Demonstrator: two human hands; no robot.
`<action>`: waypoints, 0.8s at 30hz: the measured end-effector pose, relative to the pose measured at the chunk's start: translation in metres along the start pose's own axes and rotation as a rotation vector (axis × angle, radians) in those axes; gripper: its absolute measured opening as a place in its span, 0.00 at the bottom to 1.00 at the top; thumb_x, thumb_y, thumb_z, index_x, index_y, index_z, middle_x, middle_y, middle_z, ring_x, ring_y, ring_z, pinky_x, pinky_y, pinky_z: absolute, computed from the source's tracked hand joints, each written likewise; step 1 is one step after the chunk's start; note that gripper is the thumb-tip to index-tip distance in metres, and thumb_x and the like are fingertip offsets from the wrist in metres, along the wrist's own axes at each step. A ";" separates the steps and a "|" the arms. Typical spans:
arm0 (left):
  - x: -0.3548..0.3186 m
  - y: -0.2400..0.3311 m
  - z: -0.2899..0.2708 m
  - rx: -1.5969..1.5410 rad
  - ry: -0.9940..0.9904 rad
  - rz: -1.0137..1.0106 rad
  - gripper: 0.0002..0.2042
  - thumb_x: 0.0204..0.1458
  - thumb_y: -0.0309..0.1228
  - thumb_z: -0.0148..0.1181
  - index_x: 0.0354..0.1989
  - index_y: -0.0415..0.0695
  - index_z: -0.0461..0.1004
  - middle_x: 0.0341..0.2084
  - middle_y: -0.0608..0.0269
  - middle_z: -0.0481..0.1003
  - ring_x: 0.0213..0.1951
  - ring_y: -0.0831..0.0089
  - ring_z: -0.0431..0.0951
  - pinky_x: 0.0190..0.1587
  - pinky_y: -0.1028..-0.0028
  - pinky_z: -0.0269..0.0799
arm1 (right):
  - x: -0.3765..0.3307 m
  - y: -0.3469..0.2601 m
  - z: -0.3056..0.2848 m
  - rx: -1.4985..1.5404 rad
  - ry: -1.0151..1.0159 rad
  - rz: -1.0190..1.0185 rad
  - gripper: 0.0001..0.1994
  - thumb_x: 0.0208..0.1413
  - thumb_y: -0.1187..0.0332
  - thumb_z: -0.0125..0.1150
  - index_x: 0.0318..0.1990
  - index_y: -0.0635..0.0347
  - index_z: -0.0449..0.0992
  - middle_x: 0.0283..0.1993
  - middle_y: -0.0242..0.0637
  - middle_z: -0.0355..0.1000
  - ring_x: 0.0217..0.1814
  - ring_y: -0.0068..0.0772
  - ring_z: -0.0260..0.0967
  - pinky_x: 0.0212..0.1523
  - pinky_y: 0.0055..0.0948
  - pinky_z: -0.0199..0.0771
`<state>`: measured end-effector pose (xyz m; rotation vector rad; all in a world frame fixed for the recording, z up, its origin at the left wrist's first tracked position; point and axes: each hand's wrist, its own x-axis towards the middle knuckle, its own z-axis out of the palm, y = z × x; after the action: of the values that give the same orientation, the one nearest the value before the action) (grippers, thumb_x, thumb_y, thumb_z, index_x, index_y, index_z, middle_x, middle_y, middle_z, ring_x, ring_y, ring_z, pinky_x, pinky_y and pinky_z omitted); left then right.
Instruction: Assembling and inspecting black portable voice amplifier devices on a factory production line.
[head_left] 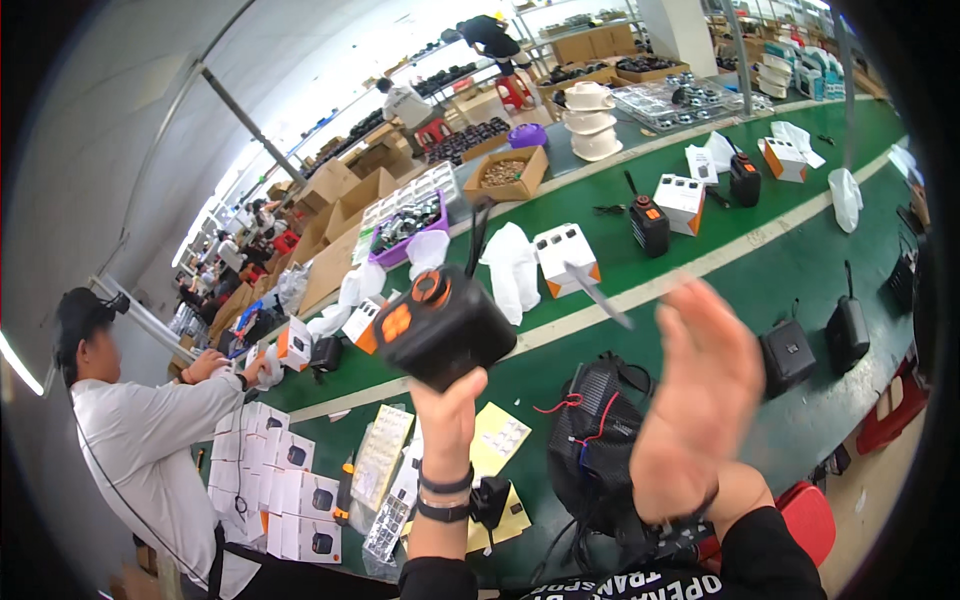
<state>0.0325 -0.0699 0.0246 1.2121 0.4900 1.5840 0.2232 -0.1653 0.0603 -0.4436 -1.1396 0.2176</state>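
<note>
My left hand [447, 415] is raised in the middle, wrapped round the lower side of a boxy black portable speaker [455, 335]. The speaker is tilted, with orange buttons and an orange-ringed knob on its top panel and a black strap [480, 235] sticking up. To the right, my right hand [695, 400] is up in the air, smeared by motion, its fingers stretched out and holding nothing that I can see. A thin grey strip [600, 295], blurred, shows between that hand and a white-and-orange box [567, 258]; what it is I cannot make out.
A black mesh bag [597, 440] lies on the green bench, beside yellow sticker sheets [500, 440]. Stacked white boxes [300, 515] stand at left near a co-worker in a white shirt [150, 430]. More black speakers [788, 357] stand right; boxes and white pouches [512, 270] line the far strip.
</note>
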 end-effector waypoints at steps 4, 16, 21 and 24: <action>-0.047 0.017 0.038 -0.079 -0.101 -0.119 0.37 0.32 0.14 0.62 0.58 0.37 0.58 0.49 0.56 0.67 0.51 0.63 0.69 0.56 0.64 0.65 | 0.002 0.020 0.006 0.119 -0.354 0.239 0.47 0.38 0.62 0.73 0.63 0.69 0.50 0.63 0.48 0.54 0.65 0.42 0.52 0.64 0.36 0.50; -0.052 0.048 0.024 0.460 -0.363 0.489 0.33 0.32 0.34 0.74 0.49 0.40 0.65 0.47 0.32 0.65 0.48 0.50 0.72 0.48 0.62 0.71 | 0.004 0.001 0.007 0.024 -0.543 0.408 0.37 0.32 0.64 0.77 0.53 0.64 0.66 0.47 0.39 0.69 0.49 0.34 0.68 0.51 0.29 0.66; -0.057 0.045 0.021 0.448 -0.253 0.481 0.32 0.35 0.42 0.73 0.46 0.36 0.67 0.41 0.35 0.69 0.42 0.53 0.75 0.43 0.66 0.73 | -0.002 0.002 0.012 0.077 -0.591 0.581 0.42 0.30 0.68 0.79 0.56 0.66 0.62 0.52 0.36 0.64 0.53 0.27 0.64 0.55 0.30 0.65; -0.065 0.045 0.032 0.389 0.072 0.306 0.35 0.36 0.50 0.71 0.46 0.36 0.67 0.40 0.51 0.69 0.41 0.66 0.71 0.47 0.70 0.67 | -0.003 0.005 0.016 0.215 -0.512 0.769 0.39 0.37 0.69 0.75 0.58 0.68 0.60 0.55 0.39 0.64 0.57 0.28 0.63 0.56 0.31 0.64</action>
<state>0.0365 -0.1532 0.0433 1.5855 0.7089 1.8514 0.2081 -0.1582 0.0607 -0.6397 -1.3762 1.1672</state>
